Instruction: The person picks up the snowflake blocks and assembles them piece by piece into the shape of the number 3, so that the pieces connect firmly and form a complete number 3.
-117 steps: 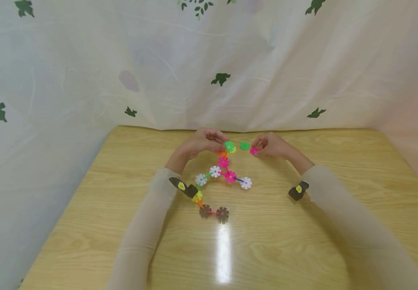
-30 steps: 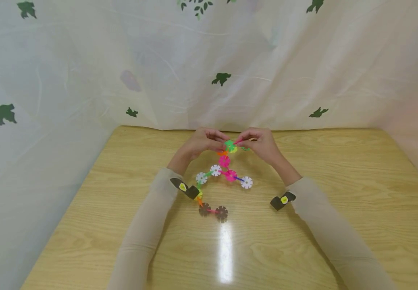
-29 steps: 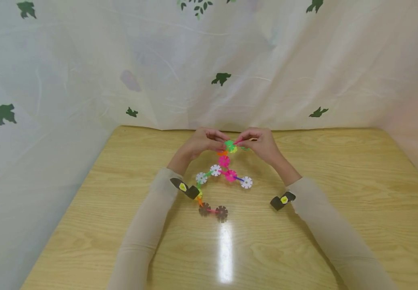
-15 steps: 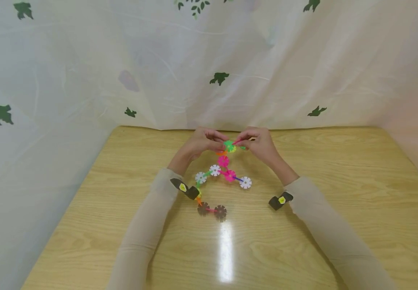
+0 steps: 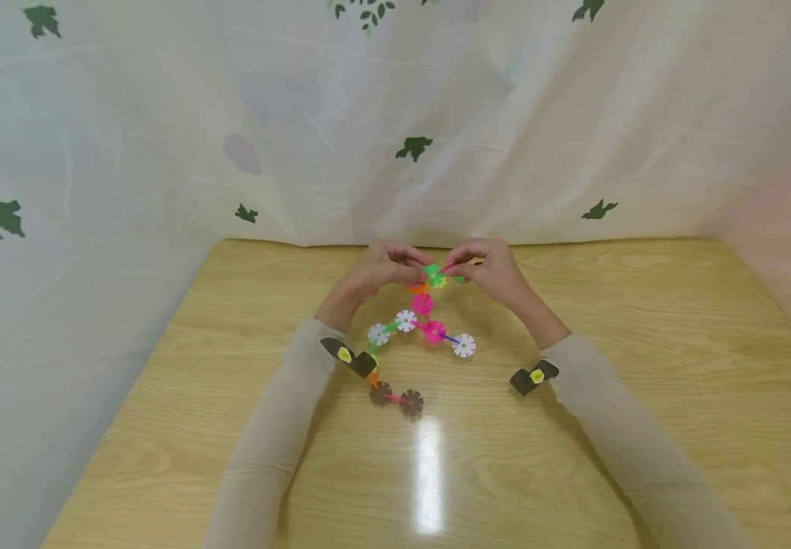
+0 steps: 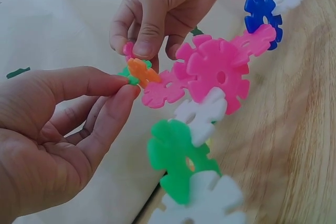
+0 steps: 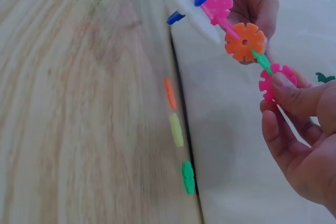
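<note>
A chain of interlocking plastic snowflake discs, with pink (image 6: 212,74), white (image 6: 202,114) and brown (image 5: 412,403) pieces among them, runs over the table from the far side toward the person. At its far end, in the left wrist view, my left hand (image 5: 383,271) pinches a green disc (image 7: 262,61) beside an orange disc (image 7: 244,42). My right hand (image 5: 494,273) pinches a pink disc (image 7: 266,86) between thumb and fingers. That pink disc meets the green one edge to edge; how deep its slot sits cannot be told.
Loose orange (image 7: 169,93), yellow (image 7: 177,129) and green (image 7: 188,178) discs lie along the wooden table's (image 5: 505,457) far edge. A pale patterned curtain (image 5: 491,152) hangs right behind that edge.
Since the earliest frame, my right hand has moved left, bringing the pink disc to the green one. Over the last second both hands stay almost still; the chain's near end shifts slightly left.
</note>
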The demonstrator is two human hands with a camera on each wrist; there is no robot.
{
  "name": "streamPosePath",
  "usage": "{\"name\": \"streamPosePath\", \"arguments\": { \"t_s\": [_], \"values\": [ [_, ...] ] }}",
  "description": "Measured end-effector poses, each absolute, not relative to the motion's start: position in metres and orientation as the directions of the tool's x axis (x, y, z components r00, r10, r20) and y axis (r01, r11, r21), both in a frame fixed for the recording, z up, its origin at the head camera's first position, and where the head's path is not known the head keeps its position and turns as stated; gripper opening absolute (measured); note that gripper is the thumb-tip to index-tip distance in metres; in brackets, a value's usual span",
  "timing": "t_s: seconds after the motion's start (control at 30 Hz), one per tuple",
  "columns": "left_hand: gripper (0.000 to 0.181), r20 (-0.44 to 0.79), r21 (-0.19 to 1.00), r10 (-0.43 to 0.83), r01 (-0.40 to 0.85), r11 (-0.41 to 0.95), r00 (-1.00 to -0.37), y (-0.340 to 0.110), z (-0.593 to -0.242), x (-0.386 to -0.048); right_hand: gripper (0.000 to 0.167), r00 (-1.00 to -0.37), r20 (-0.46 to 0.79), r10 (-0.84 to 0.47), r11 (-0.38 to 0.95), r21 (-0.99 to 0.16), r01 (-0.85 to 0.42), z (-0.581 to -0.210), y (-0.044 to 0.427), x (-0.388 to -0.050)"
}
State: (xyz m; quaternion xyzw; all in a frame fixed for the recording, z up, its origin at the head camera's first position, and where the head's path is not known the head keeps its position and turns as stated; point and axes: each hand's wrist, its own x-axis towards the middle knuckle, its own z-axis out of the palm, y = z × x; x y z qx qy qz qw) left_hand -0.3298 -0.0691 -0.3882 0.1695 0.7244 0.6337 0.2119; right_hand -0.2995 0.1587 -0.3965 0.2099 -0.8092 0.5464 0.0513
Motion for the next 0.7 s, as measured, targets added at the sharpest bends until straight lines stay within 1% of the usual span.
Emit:
{"name": "streamPosePath", "arguments": {
  "t_s": [0.1,0.3,0.43,0.57,0.7],
  "values": [
    [0.028,-0.102,0.988,0.518,-0.026,0.151,-0.849,-0.070,-0.388,-0.331,0.008,-0.912,0.280,-0.300,0.315,-0.873,-0.372,-0.395,0.160,-0.301],
    [0.029,-0.122,0.983,0.521,-0.031,0.180,-0.845,-0.071,-0.389,-0.331,0.009,-0.913,0.225,-0.339,0.357,-0.867,-0.347,-0.392,0.163,-0.303],
    [0.029,-0.126,0.982,0.521,-0.033,0.185,-0.844,-0.072,-0.389,-0.331,0.016,-0.912,0.195,-0.361,0.371,-0.867,-0.333,-0.387,0.166,-0.302],
    [0.028,-0.128,0.983,0.513,-0.039,0.181,-0.849,-0.073,-0.388,-0.332,0.022,-0.917,0.189,-0.352,0.380,-0.866,-0.324,-0.381,0.171,-0.304],
    [0.027,-0.131,0.983,0.506,-0.045,0.178,-0.853,-0.075,-0.387,-0.333,0.018,-0.923,0.199,-0.329,0.394,-0.859,-0.326,-0.377,0.177,-0.309]
  ]
}}
